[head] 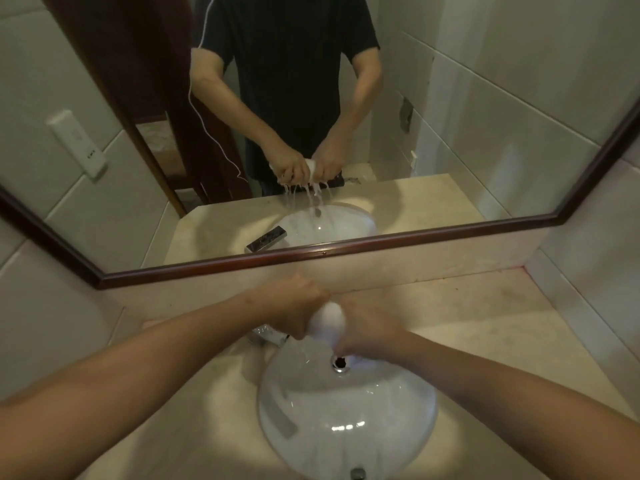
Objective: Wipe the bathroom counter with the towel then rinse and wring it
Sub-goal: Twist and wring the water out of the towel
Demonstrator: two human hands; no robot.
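Note:
A small white towel [328, 320] is bunched between both hands above the far part of the white oval sink [408, 420]. My left hand [294, 308] grips its left end, and my right hand [367, 329] grips its right end. Only the middle of the towel shows between the fists. In the mirror's reflection, water streams from the squeezed towel down into the basin. The beige stone counter [485, 327] surrounds the sink.
A chrome faucet [268, 332] sits behind the sink, partly hidden under my left hand. The drain [341, 364] lies below the towel. A dark-framed mirror [311, 252] runs along the back wall. Tiled walls close in both sides.

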